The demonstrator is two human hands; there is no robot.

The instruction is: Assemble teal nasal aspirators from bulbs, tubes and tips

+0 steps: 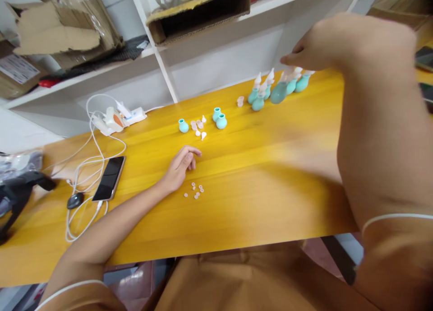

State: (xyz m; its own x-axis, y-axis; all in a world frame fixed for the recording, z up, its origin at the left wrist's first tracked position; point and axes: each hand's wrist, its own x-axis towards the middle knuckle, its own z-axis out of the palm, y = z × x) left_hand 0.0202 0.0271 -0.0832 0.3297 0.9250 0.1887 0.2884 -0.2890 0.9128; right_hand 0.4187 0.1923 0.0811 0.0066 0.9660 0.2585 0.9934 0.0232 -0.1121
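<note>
My left hand [179, 164] rests on the yellow table [257, 189], fingers loosely curled and holding nothing, beside several tiny pale round caps [195, 191]. Just beyond it lie three small teal bulbs [221, 121] without tips and several loose pale nozzle tips [199, 126]. My right hand [313, 49] reaches far across to the back, fingers pinched on the pale tip of a teal bulb [279, 92] in a cluster of assembled teal bulbs with tips [262, 94] near the wall.
A black phone [109, 178] lies at the left with white cables [84, 166], a charger block [117, 118] and a small dark mouse-like object [75, 200]. White shelves behind hold cardboard boxes [199, 13]. A dark bag [16, 184] sits at the far left edge.
</note>
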